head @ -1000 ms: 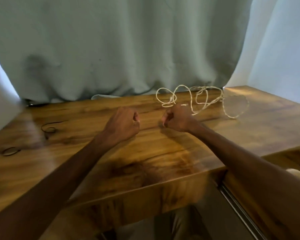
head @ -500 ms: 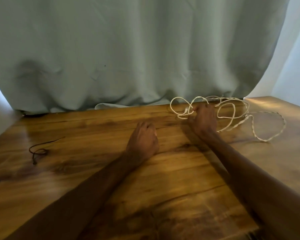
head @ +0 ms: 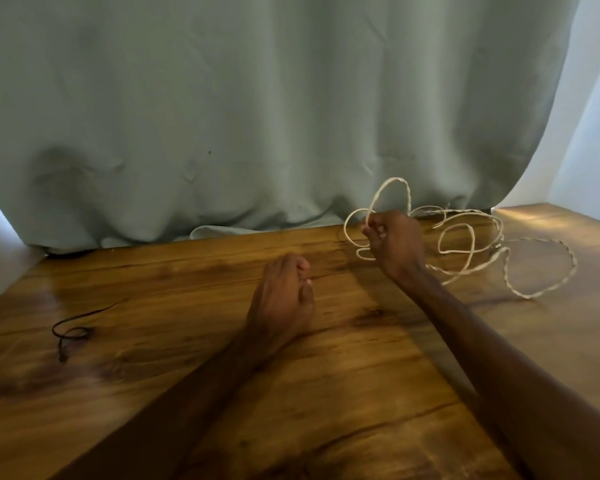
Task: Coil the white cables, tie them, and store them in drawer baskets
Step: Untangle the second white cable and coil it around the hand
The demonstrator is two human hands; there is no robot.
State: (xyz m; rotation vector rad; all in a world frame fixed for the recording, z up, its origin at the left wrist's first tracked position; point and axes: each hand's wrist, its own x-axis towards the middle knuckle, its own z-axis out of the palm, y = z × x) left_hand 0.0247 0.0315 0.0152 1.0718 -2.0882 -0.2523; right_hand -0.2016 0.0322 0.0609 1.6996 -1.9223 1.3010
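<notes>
**R hand on the white cable, L hand idle**

R hand (head: 395,244) is up at approx. 1 o'clock on the worktop (head: 361,393), fingers curled round the white cable (head: 458,224) and pinching it. One loop stands up above the knuckles against the curtain (head: 257,116). Smaller loops poke out at the hand's 9 o'clock side. The rest of the cable sprawls loose on the wood toward 3 o'clock, uncoiled, w/ a wide loop farthest out, nr the bright patch at the worktop's far R corner.

L hand (head: 284,299) sits mid-worktop, at the R hand's 7 o'clock and apart from it. Its fingers are loosely curled, nothing in them, no contact w/ the cable.

Over at 9 o'clock, well apart from both hands, a thin black cord (head: 73,329) lies on the wood in a small tangle. Curtain hem meets the worktop's back edge at 12 o'clock.
</notes>
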